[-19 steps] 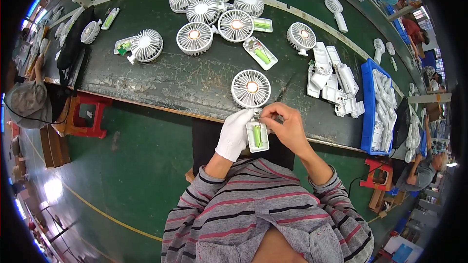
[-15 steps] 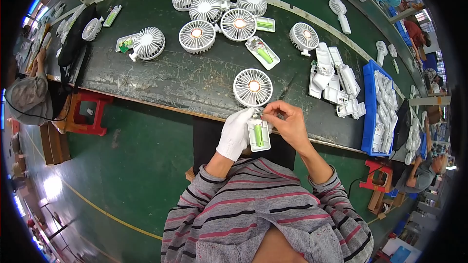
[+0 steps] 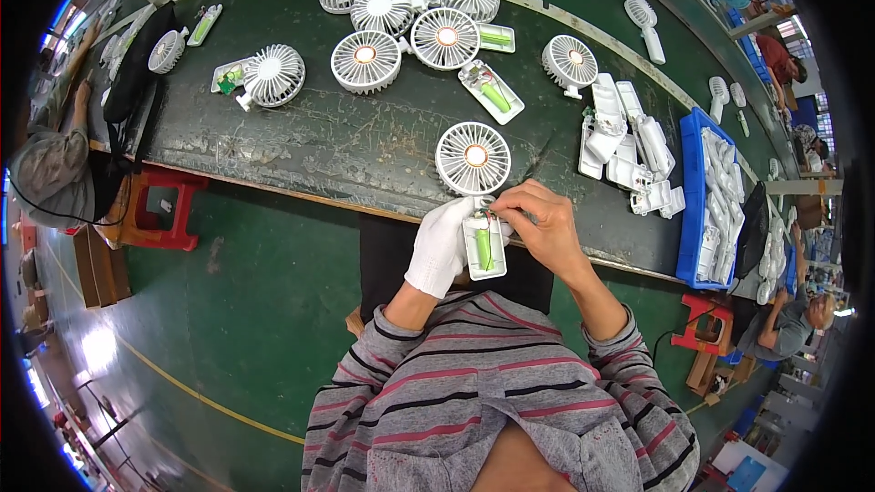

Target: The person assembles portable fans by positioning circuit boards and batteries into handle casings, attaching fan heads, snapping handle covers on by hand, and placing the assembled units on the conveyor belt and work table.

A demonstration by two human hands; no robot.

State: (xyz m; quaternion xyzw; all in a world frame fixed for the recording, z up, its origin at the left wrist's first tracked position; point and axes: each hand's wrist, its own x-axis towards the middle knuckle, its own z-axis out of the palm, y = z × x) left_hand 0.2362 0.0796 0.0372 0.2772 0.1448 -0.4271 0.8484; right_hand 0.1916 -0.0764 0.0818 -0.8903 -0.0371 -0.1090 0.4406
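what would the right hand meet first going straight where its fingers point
The right hand would likely meet the top of the open white handle first, then the gloved left hand; depth is unclear.

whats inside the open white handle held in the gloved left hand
The handle holds a green cylindrical battery, with thin wires near the fan end. What lies beneath the battery is hidden by it.

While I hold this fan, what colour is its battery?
Light green battery, clearest in the head view.
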